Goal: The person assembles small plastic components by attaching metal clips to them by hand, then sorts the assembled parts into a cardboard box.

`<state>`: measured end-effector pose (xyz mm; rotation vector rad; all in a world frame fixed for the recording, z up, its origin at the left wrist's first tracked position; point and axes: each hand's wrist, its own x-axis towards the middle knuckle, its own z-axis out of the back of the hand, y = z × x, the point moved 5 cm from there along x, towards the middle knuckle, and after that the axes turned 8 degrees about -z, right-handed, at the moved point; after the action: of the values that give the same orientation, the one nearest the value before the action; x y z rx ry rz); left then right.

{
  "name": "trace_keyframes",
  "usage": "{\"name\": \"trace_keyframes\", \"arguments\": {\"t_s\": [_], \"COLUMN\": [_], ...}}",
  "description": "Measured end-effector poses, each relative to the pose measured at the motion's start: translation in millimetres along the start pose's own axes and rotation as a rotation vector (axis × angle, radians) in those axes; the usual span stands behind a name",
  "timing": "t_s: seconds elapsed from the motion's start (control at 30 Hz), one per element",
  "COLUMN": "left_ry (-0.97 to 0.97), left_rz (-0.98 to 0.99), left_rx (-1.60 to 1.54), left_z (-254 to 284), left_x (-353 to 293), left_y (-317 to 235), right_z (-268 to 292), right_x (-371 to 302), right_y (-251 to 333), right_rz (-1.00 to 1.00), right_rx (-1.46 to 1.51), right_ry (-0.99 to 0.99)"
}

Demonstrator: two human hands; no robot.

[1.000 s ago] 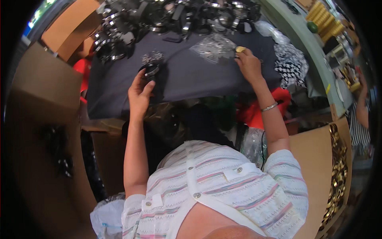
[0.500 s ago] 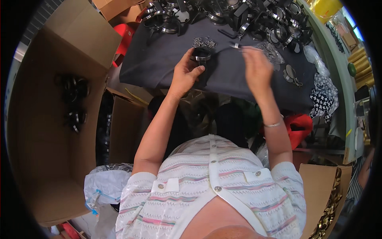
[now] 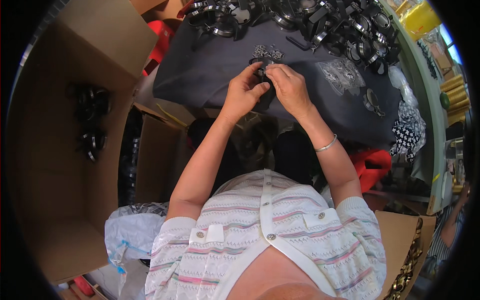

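Over the near edge of the dark cloth, my left hand point(image 3: 244, 96) grips a round black metal part with a silver band point(image 3: 260, 60), thumb and fingers wrapped about its near side. Against the same part, my right hand point(image 3: 291, 91) has its fingertips pinched together. Whatever sits in that pinch is too small and covered to name. Just beyond the held part lies a little heap of small silver metal pieces point(image 3: 268, 51). A clear plastic bag of small metal pieces point(image 3: 342, 76) rests to the right of my right hand.
A large pile of black-and-silver round parts point(image 3: 350, 32) covers the far side of the cloth-topped table point(image 3: 197, 75). One loose disc-shaped part point(image 3: 372, 102) lies at the right. A big cardboard box point(image 3: 55, 200) stands left; another box point(image 3: 392, 227) with gold-coloured pieces is lower right.
My right hand has come left and inward from beside the plastic bag to the round part. My left hand, still gripping that part, has shifted slightly right.
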<state>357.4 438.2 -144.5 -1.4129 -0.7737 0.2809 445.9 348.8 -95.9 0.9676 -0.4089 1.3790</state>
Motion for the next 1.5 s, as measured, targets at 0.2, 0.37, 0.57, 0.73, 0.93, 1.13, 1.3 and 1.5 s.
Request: {"name": "trace_keyframes", "arguments": {"t_s": [0.2, 0.37, 0.57, 0.73, 0.93, 1.13, 1.3, 1.5], "left_ry": [-0.023, -0.113, -0.148, -0.153, -0.138, -0.152, -0.138, -0.11], "left_rz": [0.01, -0.002, -0.033, -0.033, -0.024, -0.039, -0.037, -0.003], "left_rx": [-0.06, 0.019, 0.064, 0.069, 0.079, 0.074, 0.052, 0.055], "left_z": [-3, -1, -3, -2, -3, -1, 0, -2], "left_x": [2, 3, 2, 2, 1, 1, 4, 6], "left_y": [-1, 2, 0, 1, -6, -3, 1, 1], "right_z": [0, 3, -5, -45, -53, -3, 18, 11], "right_x": [-3, 7, 49, 64, 61, 45, 16, 2], "right_y": [-1, -5, -86, -132, -144, -82, -21, -12], "right_rz": [0.048, -0.025, -0.343, -0.627, -0.586, -0.373, -0.249, -0.149], "right_rx": [-0.018, 0.126, 0.048, -0.186, -0.067, 0.21, 0.266, 0.247], "right_ry": [-0.036, 0.045, 0.108, 0.364, 0.391, 0.161, 0.11, 0.002]}}
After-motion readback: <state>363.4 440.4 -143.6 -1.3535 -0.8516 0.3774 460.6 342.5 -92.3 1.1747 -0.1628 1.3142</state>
